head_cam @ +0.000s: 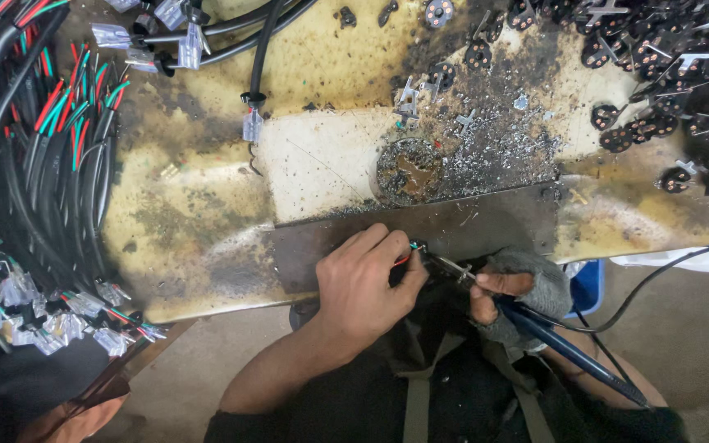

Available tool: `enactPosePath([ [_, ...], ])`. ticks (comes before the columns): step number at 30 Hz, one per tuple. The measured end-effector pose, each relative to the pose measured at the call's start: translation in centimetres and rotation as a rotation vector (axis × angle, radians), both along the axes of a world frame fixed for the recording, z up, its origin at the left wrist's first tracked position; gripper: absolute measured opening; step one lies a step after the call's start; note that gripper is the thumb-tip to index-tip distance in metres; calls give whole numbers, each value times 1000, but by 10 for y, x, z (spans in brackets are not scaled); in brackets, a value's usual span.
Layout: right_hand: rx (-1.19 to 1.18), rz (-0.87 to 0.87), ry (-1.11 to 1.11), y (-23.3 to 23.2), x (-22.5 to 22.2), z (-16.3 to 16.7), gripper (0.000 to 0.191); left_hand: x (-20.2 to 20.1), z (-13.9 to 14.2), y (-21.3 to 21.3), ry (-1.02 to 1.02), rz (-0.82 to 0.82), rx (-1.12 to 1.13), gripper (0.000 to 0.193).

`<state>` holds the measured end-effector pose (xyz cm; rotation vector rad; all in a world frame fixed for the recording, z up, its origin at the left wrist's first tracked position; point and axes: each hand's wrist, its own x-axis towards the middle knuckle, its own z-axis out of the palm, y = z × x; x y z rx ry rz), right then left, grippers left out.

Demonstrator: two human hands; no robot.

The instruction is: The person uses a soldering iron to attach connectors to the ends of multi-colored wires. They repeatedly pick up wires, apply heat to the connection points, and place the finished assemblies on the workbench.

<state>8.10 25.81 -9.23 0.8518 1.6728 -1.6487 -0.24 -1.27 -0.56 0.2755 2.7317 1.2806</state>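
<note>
A small dark connector piece [417,247] with thin red and green wires [404,256] sat pinched at the fingertips of the left hand [363,283], right at the near edge of the dark metal plate [469,223]. The left hand was bare and curled closed, thumb and forefinger gripping the piece over the plate's front edge. Touching the piece from the right was the metal tip of a soldering iron [446,264], its blue handle [564,349] running back and away from the plate toward the person's lap. The right hand [512,294], wearing a grey fingerless glove, was wrapped closed around that handle, just beside the plate's near right corner. A black cord [666,273] trailed off to the right of it.

Just beyond the plate's far edge lay a round scorched patch [408,171] amid grey solder crumbs [494,143] on the stained, yellowed workbench [198,221]. Farther beyond the plate, toward the right, a heap of dark round terminal discs [642,57] with metal pins was spread. Well to the left of the plate hung a thick bundle of black cables [34,156] with red and green cores, and near that bundle's lower end lay clear plastic connectors [59,316]. Beyond the plate to the left, one black cable ended in a clear plug [253,125].
</note>
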Motion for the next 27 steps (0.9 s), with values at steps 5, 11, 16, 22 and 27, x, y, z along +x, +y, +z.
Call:
enactPosePath([
  [5,-36,103,479,-4,11,1,13,0,4,0,47,12,20,18],
  [11,151,473,1209,-13,-33,30,39,1,11,-3,46,16,22,18],
  [16,1119,146,1154,19,-103,63,34,3,12,-2,44,39,25,18],
  [22,1040,381,1186,29,-141,94,31,0,15,-3,41,31,23,18],
  [27,644,450,1078,-10,-117,112,30,-3,21,-8,42,28,37,17],
])
